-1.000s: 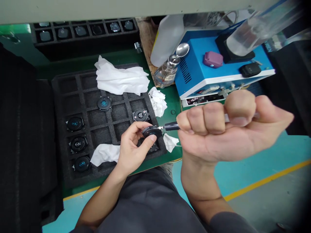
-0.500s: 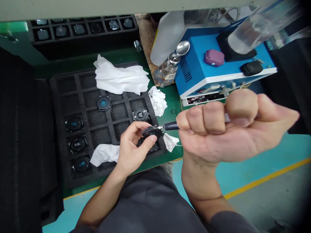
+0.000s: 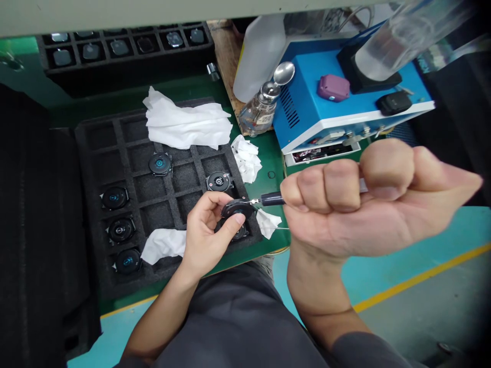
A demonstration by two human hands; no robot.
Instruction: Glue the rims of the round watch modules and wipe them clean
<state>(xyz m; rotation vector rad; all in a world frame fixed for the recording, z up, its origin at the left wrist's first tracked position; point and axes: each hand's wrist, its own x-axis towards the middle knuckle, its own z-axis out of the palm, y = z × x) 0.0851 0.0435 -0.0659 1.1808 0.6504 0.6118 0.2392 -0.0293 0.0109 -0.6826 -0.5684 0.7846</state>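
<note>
My left hand pinches a round black watch body on edge between thumb and fingers, above the near right corner of a black foam tray. My right hand is a fist around a dark, syringe-like tube with a thin metal needle tip. That tip reaches the watch's right edge; whether it touches, I cannot tell. A thin metal rod pokes out below the right fist. More watch bodies, such as one at the left and one at the right, lie in tray compartments.
White wipes lie over the tray's far side, with crumpled paper beside it. A glass bottle and a white plastic bottle stand near a blue machine. Another foam tray of watches is at the back.
The view has shifted slightly. The watch in my left hand is tilted a little differently, and the needle tip stays at its edge. Both hands keep their grips.
</note>
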